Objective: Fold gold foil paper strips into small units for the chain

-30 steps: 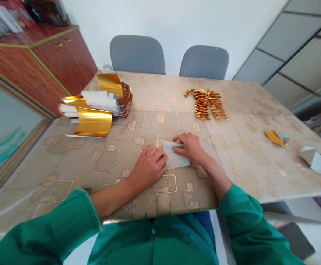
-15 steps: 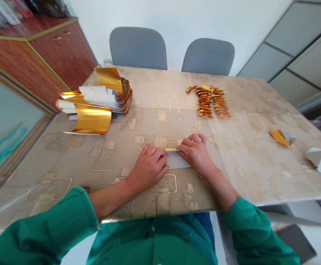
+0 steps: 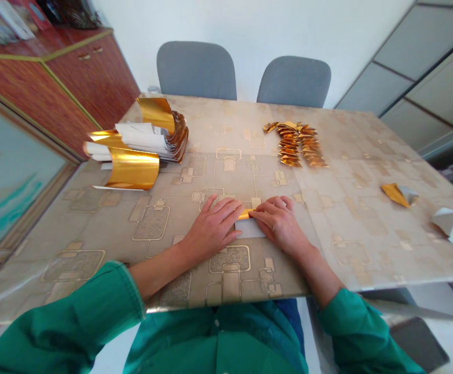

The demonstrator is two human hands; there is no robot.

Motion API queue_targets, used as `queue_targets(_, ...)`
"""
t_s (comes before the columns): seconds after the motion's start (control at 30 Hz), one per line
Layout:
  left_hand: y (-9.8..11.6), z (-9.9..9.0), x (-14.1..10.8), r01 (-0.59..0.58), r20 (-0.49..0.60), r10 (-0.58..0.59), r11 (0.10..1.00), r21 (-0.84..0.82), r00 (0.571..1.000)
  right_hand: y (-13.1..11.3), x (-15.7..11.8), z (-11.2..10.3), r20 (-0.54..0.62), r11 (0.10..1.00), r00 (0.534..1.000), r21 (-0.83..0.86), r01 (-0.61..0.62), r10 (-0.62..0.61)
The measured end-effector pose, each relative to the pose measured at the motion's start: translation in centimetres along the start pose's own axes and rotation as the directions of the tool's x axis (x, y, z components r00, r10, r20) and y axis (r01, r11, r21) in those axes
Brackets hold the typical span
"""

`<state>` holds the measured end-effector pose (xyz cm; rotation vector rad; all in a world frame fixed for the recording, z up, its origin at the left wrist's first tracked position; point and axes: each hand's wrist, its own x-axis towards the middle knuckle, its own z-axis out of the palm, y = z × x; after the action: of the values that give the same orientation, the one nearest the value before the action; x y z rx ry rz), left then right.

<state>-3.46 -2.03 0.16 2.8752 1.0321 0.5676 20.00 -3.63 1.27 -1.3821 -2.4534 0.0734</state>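
A small folded sheet (image 3: 250,227), white with a gold foil strip along its far edge, lies on the patterned tabletop (image 3: 351,208) between my hands. My right hand (image 3: 277,223) presses its fingers on the sheet's far edge. My left hand (image 3: 214,223) lies flat with fingers spread, its thumb and index fingertips at the sheet's left end. Far left stands a stack of curled gold-and-white foil sheets (image 3: 133,169). Straight ahead lies a curved row of small folded gold pieces (image 3: 296,145).
Right on the table lie a folded gold piece (image 3: 400,195) and a white folded piece (image 3: 450,226). Two grey chairs (image 3: 294,80) stand beyond the far edge. A red-brown wooden cabinet (image 3: 90,88) stands at the left.
The sheet has gone from a plain white flap to a fold with a gold strip on its far edge. My left hand has slid forward, its fingers now spread beside the sheet.
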Motion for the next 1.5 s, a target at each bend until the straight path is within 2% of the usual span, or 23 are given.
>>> queue_targets(0.07, -0.2, 0.5, 0.0, -0.041, 0.063, 0.042, 0.999, -0.015, 0.997, -0.1, 0.0, -0.1, -0.014, 1.0, 1.0, 0.012, -0.008, 0.008)
queue_targets(0.17, -0.3, 0.9, -0.2, -0.031, 0.105, 0.032, 0.999, -0.013, 0.994, -0.2, -0.3, -0.1, -0.03, 0.999, 0.999, 0.015, -0.041, 0.041)
queue_targets(0.37, 0.0, 0.7, -0.4, -0.021, 0.102, 0.018, 0.999, 0.028, 0.995, -0.4, -1.1, 0.1, -0.07, 0.989, 0.988, -0.049, -0.142, 0.139)
queue_targets(0.6, 0.3, 0.8, -0.4, -0.036, 0.094, 0.031, 0.998, 0.052, 0.995, -1.0, -1.3, 0.4, -0.057, 0.986, 0.989, -0.09, -0.14, 0.135)
queue_targets(0.8, 0.7, 0.3, -0.7, -0.031, 0.065, 0.025, 0.996, 0.088, 0.998, -0.7, -1.2, 0.5, -0.145, 0.968, 0.968, -0.119, -0.22, 0.202)
queue_targets(0.9, 1.1, 0.0, -0.6, 0.013, 0.051, -0.019, 0.992, 0.123, 0.999, -0.8, -0.9, 0.7, -0.188, 0.983, 0.971, -0.084, -0.165, 0.147)
queue_targets(1.0, 1.4, -0.2, -0.5, 0.026, 0.063, -0.035, 0.99, 0.137, 0.997, -0.8, -0.4, 1.3, -0.107, 0.998, 0.993, -0.033, -0.057, 0.053)
queue_targets(1.07, 1.3, -0.2, -0.6, 0.016, 0.076, -0.026, 0.992, 0.127, 0.997, -0.6, -0.3, 1.6, -0.076, 0.997, 0.995, -0.029, -0.067, 0.065)
queue_targets(1.23, 0.1, 0.6, -1.5, -0.13, 0.075, 0.129, 0.991, 0.01, 0.989, 0.2, -0.3, 1.6, -0.043, 0.996, 0.997, -0.048, -0.069, 0.067)
queue_targets(1.4, -0.6, 0.7, -1.8, -0.139, 0.077, 0.139, 0.99, -0.004, 0.987, 0.1, -0.3, 1.4, -0.147, 0.995, 0.984, 0.006, -0.104, 0.104)
queue_targets(1.5, -0.1, 0.2, -1.4, -0.104, 0.086, 0.104, 0.995, -0.005, 0.991, -0.2, -0.4, 1.4, -0.146, 0.998, 0.989, 0.062, -0.027, 0.036)
